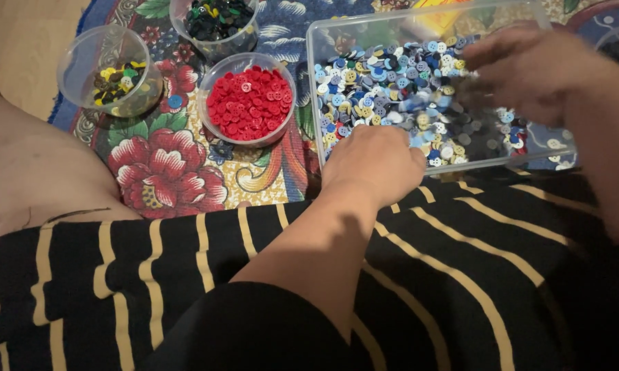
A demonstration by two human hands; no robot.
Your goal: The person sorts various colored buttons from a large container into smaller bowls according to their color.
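The mixed buttons (399, 82), mostly blue, grey, white and yellow with a few red, lay heaped in a clear rectangular plastic tray (314, 41) that rested on the flowered cloth (165, 165) ahead of the person's lap. The left hand (373, 163) sat at the tray's near edge, back of the hand up, fingers curled down and under toward the buttons. Whether the fingertips pinched a button could not be told; they were hidden beneath the hand. The right hand (529, 69) hovered over the tray's right half, blurred by motion, fingers loosely bent and slightly apart above the pile. Contact with the buttons could not be confirmed, nor anything held.

Left of the tray stood three round clear tubs. Nearest, just beside the tray, a tub of red buttons (249, 103). Behind it, at the top edge of the view, a tub of dark green and black buttons (217, 19). Farther left, apart from the other two, a tub (110, 69) with a thin layer of yellow, dark and green buttons.

A black garment with yellow stripes (460, 275) covered the lap across the foreground. A bare leg (35, 165) lay at the left, partly on the cloth. Pale floor (28, 34) showed at upper left.
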